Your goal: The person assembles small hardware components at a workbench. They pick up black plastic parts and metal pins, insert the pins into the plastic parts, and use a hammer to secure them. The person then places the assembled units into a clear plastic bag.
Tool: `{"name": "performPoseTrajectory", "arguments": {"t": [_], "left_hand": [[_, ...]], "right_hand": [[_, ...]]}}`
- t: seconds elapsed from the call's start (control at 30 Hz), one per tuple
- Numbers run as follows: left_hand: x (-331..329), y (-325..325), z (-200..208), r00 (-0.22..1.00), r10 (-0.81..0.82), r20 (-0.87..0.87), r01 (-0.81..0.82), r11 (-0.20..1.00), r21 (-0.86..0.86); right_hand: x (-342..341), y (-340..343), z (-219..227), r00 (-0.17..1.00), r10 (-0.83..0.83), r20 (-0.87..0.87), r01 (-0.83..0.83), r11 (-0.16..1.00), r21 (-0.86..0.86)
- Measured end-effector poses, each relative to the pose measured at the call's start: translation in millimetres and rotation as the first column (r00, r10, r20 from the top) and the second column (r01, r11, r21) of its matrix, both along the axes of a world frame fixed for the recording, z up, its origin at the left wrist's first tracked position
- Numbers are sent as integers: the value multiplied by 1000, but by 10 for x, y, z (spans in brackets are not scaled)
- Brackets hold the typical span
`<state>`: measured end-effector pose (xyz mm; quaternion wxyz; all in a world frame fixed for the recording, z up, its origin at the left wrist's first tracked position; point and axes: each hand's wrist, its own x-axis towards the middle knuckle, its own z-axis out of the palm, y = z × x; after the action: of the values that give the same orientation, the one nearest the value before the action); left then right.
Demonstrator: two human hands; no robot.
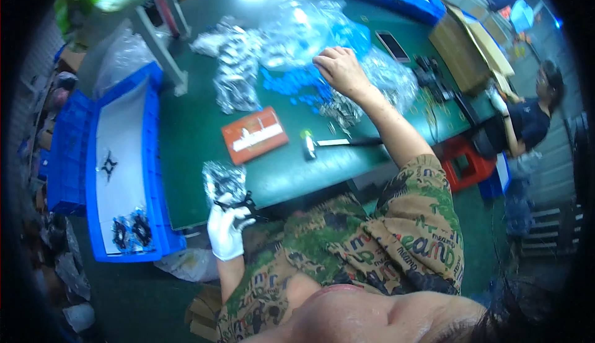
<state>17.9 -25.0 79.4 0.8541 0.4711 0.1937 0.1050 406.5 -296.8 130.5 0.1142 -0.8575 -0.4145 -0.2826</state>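
At the table's near edge, my left hand [227, 234], in a white glove, is closed on a black plastic part [246, 205]. A clear plastic bag [223, 180] with dark contents lies just beyond its fingertips. My right hand [342, 71] is bare and held over the far part of the table, fingers curled together; whatever they pinch is too small to make out. Under and beside it spread small blue pieces [288, 85] and a pile of small metal pieces [344, 111]. A hammer [311, 146] and an orange-red box [255, 136] lie nearer to me.
Clear plastic bags [297, 30] cover the far table [186, 151]. A blue tray [153, 175] with black parts stands at the left. To the right are a phone [392, 45], a cardboard box [460, 51], a red stool [462, 163] and another person [530, 116].
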Motion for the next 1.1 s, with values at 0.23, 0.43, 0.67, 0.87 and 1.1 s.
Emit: {"name": "performPoseTrajectory", "arguments": {"t": [0.23,0.43,0.67,0.87,1.1], "left_hand": [[23,-434,-216,992,-124,-22,126,986,107],[247,-924,-98,953,-301,32,295,948,115],[416,-1123,-23,939,-341,-53,345,928,140],[536,-1240,-99,928,-365,-71,371,918,136],[563,-1183,-170,925,-372,-78,380,908,177]], "right_hand": [[-921,-1107,-130,952,-35,-304,-39,971,-235],[-1046,-1159,-240,917,170,-360,-272,928,-255],[-873,-1134,-154,799,378,-467,-520,825,-221],[-811,-1128,-211,748,400,-530,-557,813,-171],[-761,-986,-245,758,363,-542,-517,841,-160]]}}
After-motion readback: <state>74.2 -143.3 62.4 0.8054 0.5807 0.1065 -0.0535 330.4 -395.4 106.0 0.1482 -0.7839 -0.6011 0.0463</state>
